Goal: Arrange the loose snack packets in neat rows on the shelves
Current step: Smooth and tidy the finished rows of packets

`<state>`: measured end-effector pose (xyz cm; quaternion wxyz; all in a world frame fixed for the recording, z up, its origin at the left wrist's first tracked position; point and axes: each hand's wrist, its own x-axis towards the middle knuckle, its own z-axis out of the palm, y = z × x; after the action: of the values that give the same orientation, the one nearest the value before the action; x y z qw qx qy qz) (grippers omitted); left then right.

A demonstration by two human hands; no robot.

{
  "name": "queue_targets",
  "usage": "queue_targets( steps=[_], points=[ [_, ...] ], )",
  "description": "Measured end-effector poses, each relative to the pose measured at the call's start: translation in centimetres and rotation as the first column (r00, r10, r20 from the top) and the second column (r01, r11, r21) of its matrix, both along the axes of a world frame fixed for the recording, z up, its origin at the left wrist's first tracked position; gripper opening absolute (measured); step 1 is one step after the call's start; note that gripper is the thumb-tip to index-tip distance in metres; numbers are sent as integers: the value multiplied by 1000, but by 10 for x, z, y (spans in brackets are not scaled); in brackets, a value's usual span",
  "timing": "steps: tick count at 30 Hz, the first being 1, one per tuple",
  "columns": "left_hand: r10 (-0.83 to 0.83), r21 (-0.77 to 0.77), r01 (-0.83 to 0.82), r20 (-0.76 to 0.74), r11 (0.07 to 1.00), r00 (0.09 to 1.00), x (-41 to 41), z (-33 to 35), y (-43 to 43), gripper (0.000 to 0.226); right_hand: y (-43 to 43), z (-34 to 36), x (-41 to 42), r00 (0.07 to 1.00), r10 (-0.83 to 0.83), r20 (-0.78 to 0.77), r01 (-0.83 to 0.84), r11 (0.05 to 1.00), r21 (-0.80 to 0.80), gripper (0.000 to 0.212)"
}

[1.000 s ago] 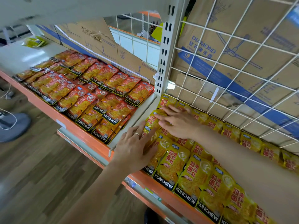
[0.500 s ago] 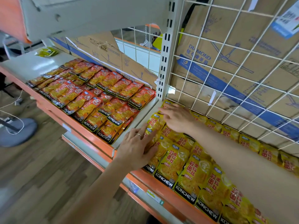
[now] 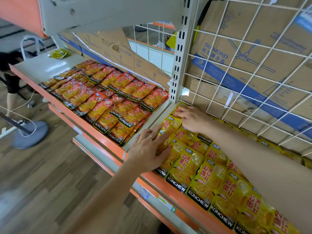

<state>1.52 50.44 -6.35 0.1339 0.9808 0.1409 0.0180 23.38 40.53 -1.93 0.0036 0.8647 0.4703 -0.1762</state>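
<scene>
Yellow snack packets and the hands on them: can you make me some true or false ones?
1. The left hand and the right hand both rest on the yellow packets. True.
2. The red packets lie to the right of the yellow ones. False: they lie on the shelf section to the left.
3. The left hand wears a ring. True.
4. The right hand lifts a packet high in the air. False: its fingers are down on the packets at the back corner.
5. A cardboard box behind the shelf says DIAMOND. True.
</scene>
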Motion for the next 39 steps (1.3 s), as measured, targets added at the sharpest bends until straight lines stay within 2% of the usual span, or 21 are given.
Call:
queue_targets(
  steps=[2,5,11,14,20,24,27,32,39],
  points=[
    [7,-27,-6,22,1000,1000,-1,3,-1,63,-5,9,-7,999,-26,22,24,993,116,51],
    [107,-95,-93,149,991,983,-9,14,-9,65,-14,29,-28,995,-36,91,14,972,236,47],
    [197,13,-207,254,978,947,-48,43,-30,67,-54,62,-86,993,-37,112,-9,923,384,53],
    [242,26,-259,271,966,932,-68,70,-44,72,-74,71,-115,994,-32,102,-12,912,411,66],
    [248,112,-289,286,951,926,-115,107,-69,69,-109,92,-177,989,-59,133,-4,902,432,51],
    [267,137,-314,280,940,922,-147,120,-81,69,-117,104,-214,990,-34,133,-31,888,458,56],
    [249,147,-301,292,942,923,-167,123,-80,67,-117,110,-235,991,-35,127,-26,891,452,47],
    [224,125,-286,362,950,905,-188,124,-57,63,-100,110,-266,990,-60,127,-7,882,470,56],
    [164,119,-216,344,969,924,-225,124,34,71,-26,107,-310,980,-139,140,55,873,485,48]
  ],
)
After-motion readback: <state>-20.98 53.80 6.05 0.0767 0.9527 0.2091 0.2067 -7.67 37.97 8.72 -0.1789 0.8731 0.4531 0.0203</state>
